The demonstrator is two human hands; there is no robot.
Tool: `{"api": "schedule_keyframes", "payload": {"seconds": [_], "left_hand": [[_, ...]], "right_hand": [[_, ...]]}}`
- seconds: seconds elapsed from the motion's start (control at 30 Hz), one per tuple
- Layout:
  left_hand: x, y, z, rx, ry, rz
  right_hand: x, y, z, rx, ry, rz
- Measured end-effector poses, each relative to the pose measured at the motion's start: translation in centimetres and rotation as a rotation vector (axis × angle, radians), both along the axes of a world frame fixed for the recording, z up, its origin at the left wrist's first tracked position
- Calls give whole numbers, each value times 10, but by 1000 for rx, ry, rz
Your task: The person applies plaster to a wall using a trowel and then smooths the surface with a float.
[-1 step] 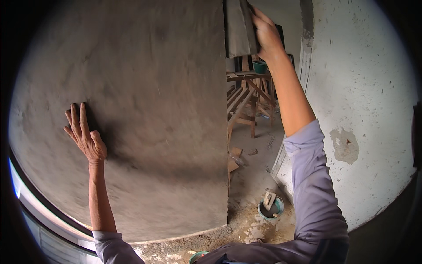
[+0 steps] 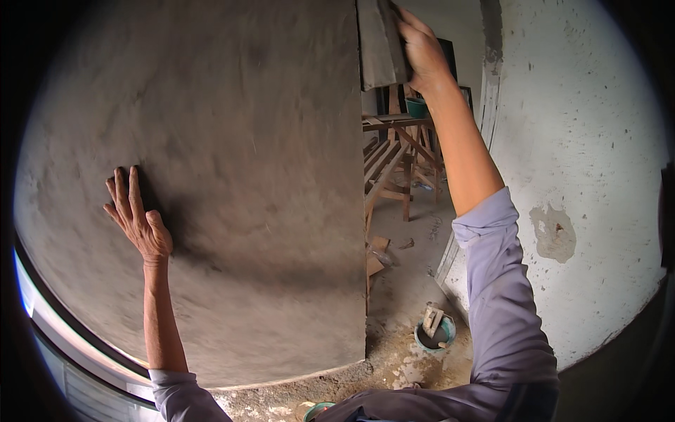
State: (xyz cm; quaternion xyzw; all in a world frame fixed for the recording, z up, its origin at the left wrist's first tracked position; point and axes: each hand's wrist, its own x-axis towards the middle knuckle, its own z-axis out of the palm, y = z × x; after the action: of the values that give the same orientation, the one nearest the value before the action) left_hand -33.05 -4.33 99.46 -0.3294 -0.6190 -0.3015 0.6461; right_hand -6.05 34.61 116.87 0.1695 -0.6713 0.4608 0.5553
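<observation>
My left hand (image 2: 140,214) rests on the grey plastered wall (image 2: 232,176), its fingers stretched and spread, holding nothing. Up at the top, my right hand (image 2: 422,53) is closed on a flat, cement-grey plastering float (image 2: 382,49). The float stands at the wall's vertical right edge, with its upper end cut off by the picture's border. My fingers go behind the float, so its handle is hidden.
On the floor below stands a green bucket (image 2: 436,332) of grey mortar with a tool in it. Another green bucket (image 2: 320,410) shows at the lower edge. Beyond the wall's edge are wooden trestles (image 2: 394,165) with a green tub (image 2: 416,107). A white wall (image 2: 583,155) rises at right.
My right hand and the float have shifted very slightly left, toward the wall's edge. My left hand stays in place on the wall.
</observation>
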Motion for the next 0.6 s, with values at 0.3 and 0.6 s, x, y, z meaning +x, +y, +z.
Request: {"api": "schedule_keyframes", "payload": {"seconds": [0.3,0.6], "left_hand": [[3,-1,1,-14,17,20],[1,-6,-6,-5,-22,42]], "right_hand": [[-6,-2,-167,-148,-244,-276],[80,-35,-172,381,-54,-916]]}}
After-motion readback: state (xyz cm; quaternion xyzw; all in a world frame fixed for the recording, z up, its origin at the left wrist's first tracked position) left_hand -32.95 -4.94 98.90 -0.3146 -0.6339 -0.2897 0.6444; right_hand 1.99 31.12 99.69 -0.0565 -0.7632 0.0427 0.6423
